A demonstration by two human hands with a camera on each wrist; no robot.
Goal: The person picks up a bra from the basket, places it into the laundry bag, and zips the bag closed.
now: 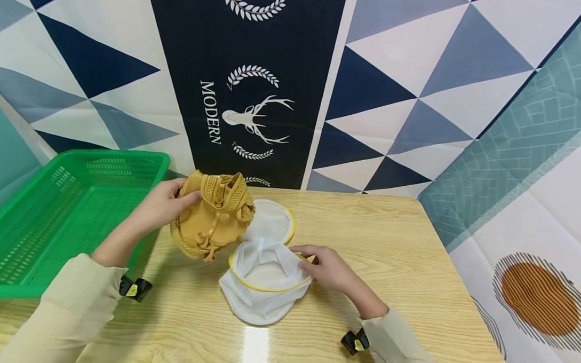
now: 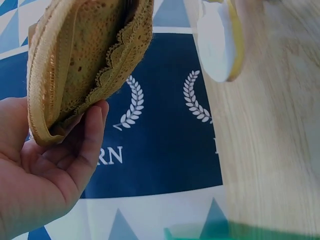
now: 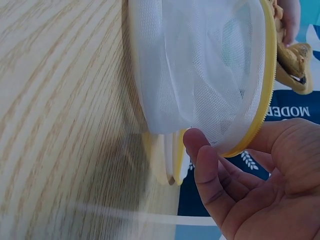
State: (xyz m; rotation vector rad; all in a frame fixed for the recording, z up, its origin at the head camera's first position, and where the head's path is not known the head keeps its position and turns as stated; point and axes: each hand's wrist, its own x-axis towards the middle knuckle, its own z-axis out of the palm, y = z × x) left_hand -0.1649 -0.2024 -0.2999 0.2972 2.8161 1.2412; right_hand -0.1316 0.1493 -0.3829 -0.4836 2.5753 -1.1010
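Note:
My left hand [image 1: 167, 203] grips a folded mustard-yellow bra [image 1: 222, 214] with lace trim and a small bow, held above the table. In the left wrist view the fingers and thumb pinch the lower edge of the bra [image 2: 87, 65], and its scalloped lace shows. A white mesh laundry bag [image 1: 259, 303] with a yellow zip rim sits unzipped on the table, its mouth upward. Its round lid [image 1: 270, 221] is folded back behind it. My right hand [image 1: 328, 268] pinches the bag's rim at the right; the right wrist view shows the mesh bag [image 3: 200, 65] between thumb and fingers.
To the left stands a green plastic basket [image 1: 159, 161] with slatted walls. The wooden table [image 1: 374, 248] extends to the right of the bag. A patterned cloth [image 1: 255, 95] with a deer print hangs behind the table.

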